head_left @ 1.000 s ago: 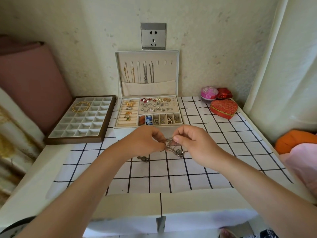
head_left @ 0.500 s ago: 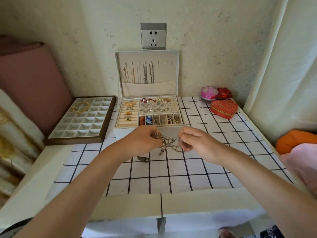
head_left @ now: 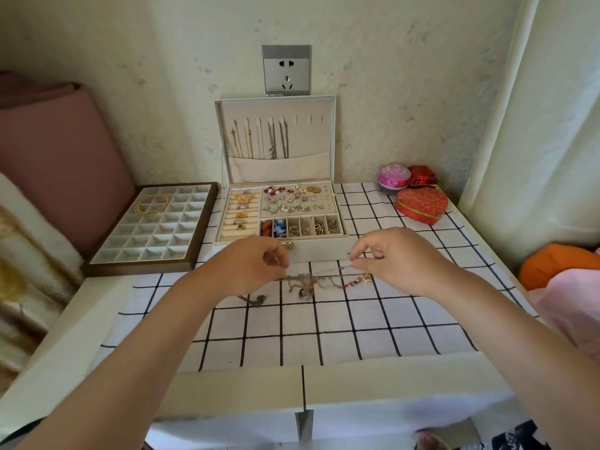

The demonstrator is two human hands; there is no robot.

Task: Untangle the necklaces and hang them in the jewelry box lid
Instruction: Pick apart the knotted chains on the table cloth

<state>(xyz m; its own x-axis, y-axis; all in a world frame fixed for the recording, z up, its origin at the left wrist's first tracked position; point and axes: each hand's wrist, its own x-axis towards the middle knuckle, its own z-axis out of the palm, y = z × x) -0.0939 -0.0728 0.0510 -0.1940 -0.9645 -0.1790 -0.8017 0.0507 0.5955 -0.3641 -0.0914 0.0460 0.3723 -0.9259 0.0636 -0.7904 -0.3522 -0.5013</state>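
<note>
A tangle of thin necklace chains (head_left: 311, 282) stretches between my hands just above the checked cloth, with a pendant hanging under it and a coloured charm at its right end. My left hand (head_left: 251, 269) pinches the left end of the tangle. My right hand (head_left: 393, 259) pinches a thin chain at the right end. Behind them the white jewelry box (head_left: 324, 250) stands open, its upright lid (head_left: 276, 108) carrying several hung necklaces (head_left: 272, 141) on the left hooks; the right hooks are bare.
A brown compartment tray (head_left: 146, 271) with a gold chain lies at the left. A red heart-shaped box (head_left: 422, 204), a pink round box (head_left: 394, 177) and a small red box stand at the back right. A wall socket sits above the lid.
My hands have drawn apart, the left moving left and the right moving right, and the bunched necklaces have been pulled out into a long strand lower over the cloth.
</note>
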